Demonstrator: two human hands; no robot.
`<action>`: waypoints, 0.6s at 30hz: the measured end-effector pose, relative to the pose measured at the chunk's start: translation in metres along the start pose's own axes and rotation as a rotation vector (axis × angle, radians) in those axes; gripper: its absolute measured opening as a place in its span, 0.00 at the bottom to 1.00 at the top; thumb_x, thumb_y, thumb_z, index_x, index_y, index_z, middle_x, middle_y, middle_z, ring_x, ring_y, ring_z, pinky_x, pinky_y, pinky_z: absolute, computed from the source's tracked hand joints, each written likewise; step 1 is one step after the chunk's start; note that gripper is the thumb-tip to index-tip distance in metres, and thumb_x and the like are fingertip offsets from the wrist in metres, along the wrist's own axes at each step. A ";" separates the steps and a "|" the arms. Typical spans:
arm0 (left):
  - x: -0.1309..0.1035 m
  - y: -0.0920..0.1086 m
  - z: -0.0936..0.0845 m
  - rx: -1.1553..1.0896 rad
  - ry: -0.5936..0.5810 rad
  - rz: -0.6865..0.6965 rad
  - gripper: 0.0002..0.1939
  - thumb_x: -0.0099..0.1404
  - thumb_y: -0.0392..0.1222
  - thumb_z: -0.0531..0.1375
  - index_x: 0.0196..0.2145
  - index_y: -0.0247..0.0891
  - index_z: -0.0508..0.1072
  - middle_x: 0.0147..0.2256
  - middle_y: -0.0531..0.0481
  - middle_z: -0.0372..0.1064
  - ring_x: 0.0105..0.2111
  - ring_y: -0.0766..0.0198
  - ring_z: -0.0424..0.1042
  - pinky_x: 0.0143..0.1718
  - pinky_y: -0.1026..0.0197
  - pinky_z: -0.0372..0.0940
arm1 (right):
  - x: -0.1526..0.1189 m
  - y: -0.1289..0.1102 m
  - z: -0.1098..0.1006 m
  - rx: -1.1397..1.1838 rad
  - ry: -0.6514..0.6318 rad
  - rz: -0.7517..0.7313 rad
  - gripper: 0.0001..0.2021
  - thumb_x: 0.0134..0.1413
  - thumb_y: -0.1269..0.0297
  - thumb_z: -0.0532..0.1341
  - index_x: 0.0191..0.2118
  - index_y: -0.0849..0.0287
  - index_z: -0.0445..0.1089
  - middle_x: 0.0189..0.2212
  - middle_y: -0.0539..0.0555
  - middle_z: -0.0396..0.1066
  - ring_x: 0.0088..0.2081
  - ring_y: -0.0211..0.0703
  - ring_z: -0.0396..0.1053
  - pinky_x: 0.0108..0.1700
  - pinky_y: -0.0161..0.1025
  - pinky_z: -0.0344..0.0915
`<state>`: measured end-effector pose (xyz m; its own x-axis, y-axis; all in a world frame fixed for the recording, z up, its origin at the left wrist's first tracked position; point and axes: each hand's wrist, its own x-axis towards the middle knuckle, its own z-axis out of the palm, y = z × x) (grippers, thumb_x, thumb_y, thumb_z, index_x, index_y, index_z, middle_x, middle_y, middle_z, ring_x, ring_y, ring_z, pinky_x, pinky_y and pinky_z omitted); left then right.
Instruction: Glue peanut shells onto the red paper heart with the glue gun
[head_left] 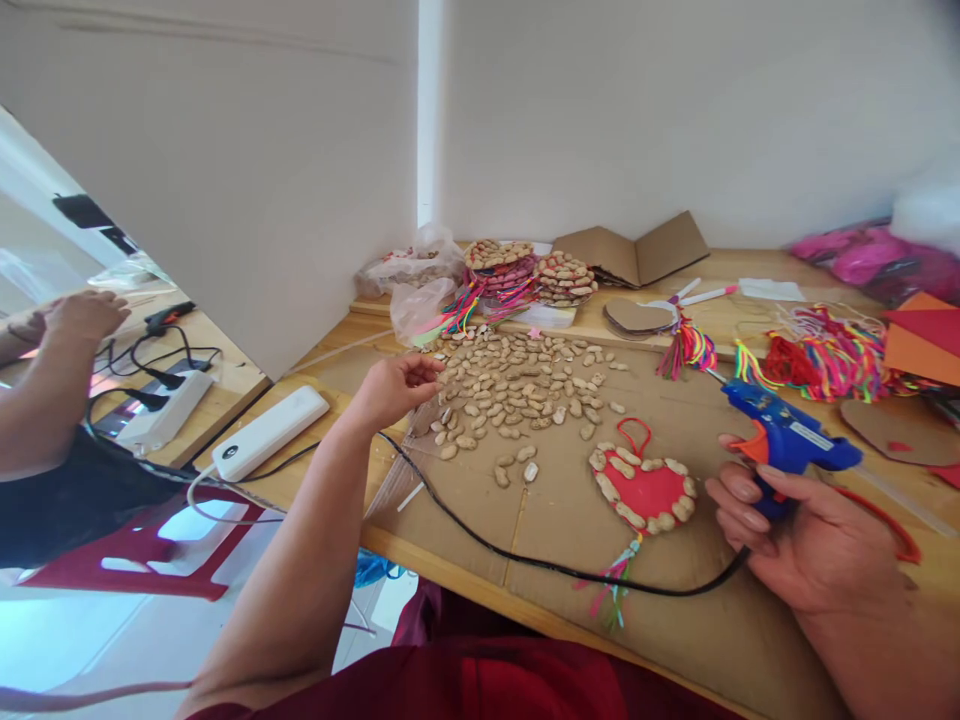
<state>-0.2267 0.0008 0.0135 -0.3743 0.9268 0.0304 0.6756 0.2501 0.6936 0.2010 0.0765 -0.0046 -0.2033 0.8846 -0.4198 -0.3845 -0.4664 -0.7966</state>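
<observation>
Table: the pale wooden table [450, 573] is standing against a grey wall [675, 110], brown cardboard [555, 520] covering its middle.
Right hand [802, 530]: fingers are gripping a blue-and-orange plastic glue gun [791, 430].
Left hand [397, 390]: fingers are curling narrowly beside tan peanuts [525, 385]; cannot tell whether holding any.
Peanut-edged red heart [649, 492]: lying left of the gun.

"Where did the peanuts [525, 385] lie?"

"Loose on the cardboard sheet [465, 510], behind and left of the heart [649, 492]. Others lined its rim."

"Right of the heart?"

"The glue gun [784, 435], in the right hand [814, 540]."

"Far left?"

"The power bank [271, 433], on the table [450, 572]."

"Behind the loose peanuts?"

"Stacked pieces [510, 275], a plastic bag [420, 268] to their left."
</observation>
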 end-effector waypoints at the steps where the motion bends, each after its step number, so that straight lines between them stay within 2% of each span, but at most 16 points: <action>1: -0.004 0.006 0.002 -0.216 -0.039 0.008 0.18 0.59 0.44 0.68 0.46 0.35 0.79 0.37 0.47 0.78 0.34 0.63 0.75 0.37 0.63 0.70 | 0.000 0.000 0.000 0.006 -0.005 -0.003 0.12 0.35 0.65 0.67 0.32 0.55 0.78 0.23 0.50 0.52 0.19 0.33 0.48 0.17 0.36 0.41; 4: -0.013 0.027 0.012 -0.765 -0.191 -0.043 0.18 0.51 0.43 0.75 0.39 0.35 0.81 0.34 0.50 0.77 0.31 0.66 0.74 0.33 0.64 0.72 | 0.000 0.001 0.001 0.032 -0.016 -0.006 0.11 0.36 0.65 0.66 0.33 0.54 0.78 0.23 0.50 0.53 0.20 0.34 0.47 0.18 0.36 0.41; 8: -0.021 0.049 0.032 -1.137 -0.376 -0.123 0.17 0.47 0.39 0.79 0.35 0.35 0.82 0.32 0.50 0.76 0.29 0.68 0.75 0.31 0.68 0.72 | 0.002 0.004 -0.001 0.080 -0.066 0.009 0.09 0.38 0.66 0.66 0.32 0.55 0.74 0.21 0.48 0.57 0.19 0.34 0.48 0.17 0.33 0.41; 13: -0.026 0.068 0.056 -1.203 -0.529 -0.114 0.18 0.47 0.38 0.79 0.36 0.37 0.82 0.34 0.50 0.77 0.30 0.69 0.76 0.32 0.68 0.73 | 0.002 0.005 -0.002 0.133 -0.122 0.007 0.06 0.40 0.66 0.64 0.30 0.56 0.69 0.20 0.48 0.60 0.19 0.34 0.50 0.17 0.32 0.40; 16: -0.028 0.081 0.068 -1.125 -0.573 -0.111 0.19 0.47 0.41 0.79 0.36 0.36 0.82 0.32 0.50 0.76 0.29 0.67 0.75 0.32 0.65 0.74 | 0.000 0.005 0.000 0.153 -0.147 0.021 0.06 0.42 0.67 0.63 0.30 0.56 0.67 0.19 0.47 0.60 0.18 0.33 0.50 0.17 0.33 0.39; 18: -0.031 0.091 0.075 -1.022 -0.562 -0.098 0.19 0.48 0.42 0.79 0.37 0.37 0.81 0.31 0.51 0.75 0.28 0.67 0.75 0.32 0.64 0.74 | 0.000 0.006 0.000 0.159 -0.162 0.010 0.07 0.43 0.68 0.63 0.32 0.57 0.68 0.19 0.47 0.61 0.18 0.33 0.51 0.17 0.32 0.39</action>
<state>-0.1060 0.0162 0.0217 0.1103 0.9736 -0.2001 -0.2617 0.2226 0.9391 0.1986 0.0740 -0.0093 -0.3451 0.8743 -0.3413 -0.5167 -0.4805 -0.7087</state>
